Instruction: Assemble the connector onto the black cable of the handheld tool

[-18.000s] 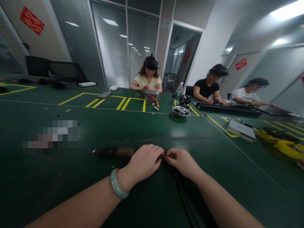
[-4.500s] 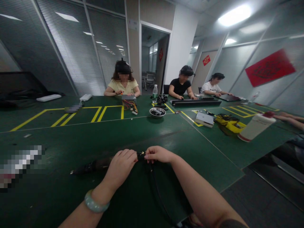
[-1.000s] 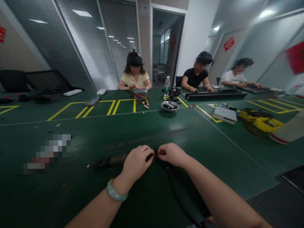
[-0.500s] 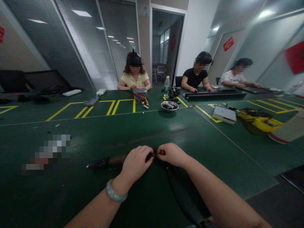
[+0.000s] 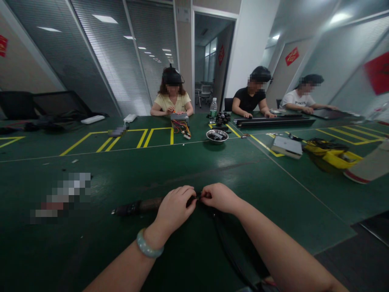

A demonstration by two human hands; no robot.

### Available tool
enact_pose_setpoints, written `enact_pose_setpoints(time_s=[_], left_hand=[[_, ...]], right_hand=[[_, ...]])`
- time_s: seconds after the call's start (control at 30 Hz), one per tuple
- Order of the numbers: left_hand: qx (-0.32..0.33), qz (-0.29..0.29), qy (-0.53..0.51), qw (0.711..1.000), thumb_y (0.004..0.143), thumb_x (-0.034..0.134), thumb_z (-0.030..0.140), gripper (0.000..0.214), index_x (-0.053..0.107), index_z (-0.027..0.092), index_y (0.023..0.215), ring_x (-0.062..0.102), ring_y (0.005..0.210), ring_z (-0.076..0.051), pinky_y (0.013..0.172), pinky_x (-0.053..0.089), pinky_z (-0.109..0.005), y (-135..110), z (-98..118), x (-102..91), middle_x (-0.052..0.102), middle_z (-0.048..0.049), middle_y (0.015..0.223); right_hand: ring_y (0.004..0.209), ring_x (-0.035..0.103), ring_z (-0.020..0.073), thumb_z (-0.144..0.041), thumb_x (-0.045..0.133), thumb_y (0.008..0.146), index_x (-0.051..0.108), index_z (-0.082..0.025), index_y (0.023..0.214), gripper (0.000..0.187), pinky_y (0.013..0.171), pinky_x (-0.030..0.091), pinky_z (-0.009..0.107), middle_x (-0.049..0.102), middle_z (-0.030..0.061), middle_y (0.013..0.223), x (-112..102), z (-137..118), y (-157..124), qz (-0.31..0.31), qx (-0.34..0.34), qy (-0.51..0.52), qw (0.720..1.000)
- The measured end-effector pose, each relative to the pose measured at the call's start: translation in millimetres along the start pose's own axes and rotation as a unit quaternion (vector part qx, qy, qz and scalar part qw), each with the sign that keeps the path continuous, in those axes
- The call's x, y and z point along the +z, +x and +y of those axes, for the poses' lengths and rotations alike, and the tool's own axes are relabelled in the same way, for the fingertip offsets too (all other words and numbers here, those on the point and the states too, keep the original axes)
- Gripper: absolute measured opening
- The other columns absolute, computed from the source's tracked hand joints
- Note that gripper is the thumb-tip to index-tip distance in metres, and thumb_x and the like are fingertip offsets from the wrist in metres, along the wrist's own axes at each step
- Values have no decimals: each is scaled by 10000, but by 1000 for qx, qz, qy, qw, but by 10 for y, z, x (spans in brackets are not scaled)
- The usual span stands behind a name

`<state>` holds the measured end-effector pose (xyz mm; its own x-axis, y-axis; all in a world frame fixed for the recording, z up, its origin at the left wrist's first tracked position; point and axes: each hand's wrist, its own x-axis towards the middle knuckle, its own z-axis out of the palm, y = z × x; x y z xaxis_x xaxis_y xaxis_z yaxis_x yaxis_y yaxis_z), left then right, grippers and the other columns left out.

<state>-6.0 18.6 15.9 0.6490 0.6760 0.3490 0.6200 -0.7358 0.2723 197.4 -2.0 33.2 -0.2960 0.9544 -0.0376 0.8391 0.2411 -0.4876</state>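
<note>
A dark electric screwdriver point(image 5: 138, 207) lies lengthwise on the green table, its bit pointing left. My left hand point(image 5: 175, 207) closes over its rear end, and a short black piece point(image 5: 192, 199) in line with the tool shows at the fingertips. Right beside it, my right hand point(image 5: 219, 198) is closed in a pinch. From under that hand a black cable point(image 5: 226, 247) runs down toward the table's near edge. The fingers hide where cable and tool meet, so whether they are joined I cannot tell.
A metal bowl point(image 5: 217, 136) of dark parts stands ahead, near a water bottle point(image 5: 213, 110). A silver box point(image 5: 286, 146) and yellow bins point(image 5: 342, 159) are at right. A blurred-out item point(image 5: 65, 197) lies left. Several people sit across the table point(image 5: 146, 170).
My hands stay almost in place, with only a slight shift of the fingers at the small black piece. The camera view has shifted very slightly.
</note>
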Motion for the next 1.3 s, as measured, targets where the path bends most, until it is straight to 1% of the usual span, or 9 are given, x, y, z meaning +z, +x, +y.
enact_pose_setpoints(time_s=[0.13, 0.23, 0.37, 0.53, 0.67, 0.83, 1.03, 1.17, 1.3], left_hand=[[9, -4, -1, 1000, 898, 527, 237, 176, 606, 239, 1055, 594, 1003, -200, 880, 484, -370, -4, -11, 9, 623, -34, 1125], [19, -7, -1, 1000, 909, 513, 245, 171, 620, 240, 1042, 594, 1012, -202, 875, 487, -371, -6, -21, 15, 620, -36, 1143], [9, -9, 8, 1000, 910, 526, 259, 144, 633, 241, 1004, 597, 1013, -207, 880, 485, -377, -1, -22, 21, 626, -33, 1138], [9, 1, 22, 1000, 916, 527, 271, 181, 627, 259, 1067, 593, 1044, -212, 896, 481, -382, 4, -25, 39, 605, -32, 1203], [20, -5, 20, 1000, 930, 496, 264, 171, 645, 249, 1013, 596, 1029, -210, 880, 487, -377, 1, -32, 42, 609, -39, 1195], [3, -8, 15, 1000, 934, 491, 284, 172, 647, 252, 999, 590, 1039, -217, 894, 483, -398, 1, -24, 26, 605, -33, 1203], [13, -12, 4, 1000, 896, 517, 212, 241, 601, 264, 1116, 572, 1094, -216, 926, 473, -402, -4, -7, -1, 591, -26, 1243], [20, -20, 6, 1000, 864, 542, 175, 213, 611, 260, 1046, 574, 1096, -217, 926, 472, -406, -5, -13, 11, 586, -15, 1258], [15, -16, 5, 1000, 862, 543, 170, 178, 614, 244, 1008, 579, 1086, -222, 916, 474, -405, 0, -25, 38, 598, -30, 1237]], right_hand=[[672, 598, 132, -283, 617, 812, 717, -217, 863, 130, 584, 361, 217, 696, -4, 759, 11, 3, 9, -3, 2, -12, 1000], [679, 597, 135, -276, 612, 807, 720, -221, 870, 137, 589, 360, 221, 699, -1, 766, 15, 6, 10, 2, -4, -16, 1000], [664, 590, 132, -281, 608, 809, 724, -222, 872, 145, 578, 351, 222, 699, -1, 764, 16, 4, 9, 4, -11, -23, 1000], [675, 590, 138, -272, 613, 807, 724, -225, 889, 146, 580, 345, 224, 699, 3, 772, 13, -14, 10, -3, -9, -37, 999], [688, 595, 142, -263, 602, 814, 724, -227, 906, 157, 594, 354, 227, 703, 4, 784, 3, -31, 11, -11, -8, -37, 999], [689, 596, 143, -275, 601, 818, 725, -230, 910, 161, 598, 356, 229, 704, 3, 783, 10, -21, 13, -6, -12, -33, 999], [673, 591, 133, -283, 609, 812, 715, -226, 890, 144, 582, 347, 225, 698, -7, 767, 36, 17, 15, 6, -19, -24, 1000], [666, 585, 126, -278, 607, 816, 715, -227, 889, 140, 586, 350, 223, 696, -11, 768, 37, 31, 16, 6, -21, -14, 1000], [645, 574, 121, -277, 616, 811, 715, -226, 872, 127, 576, 343, 221, 687, -17, 736, 31, 35, 9, 14, -23, -10, 1000]])
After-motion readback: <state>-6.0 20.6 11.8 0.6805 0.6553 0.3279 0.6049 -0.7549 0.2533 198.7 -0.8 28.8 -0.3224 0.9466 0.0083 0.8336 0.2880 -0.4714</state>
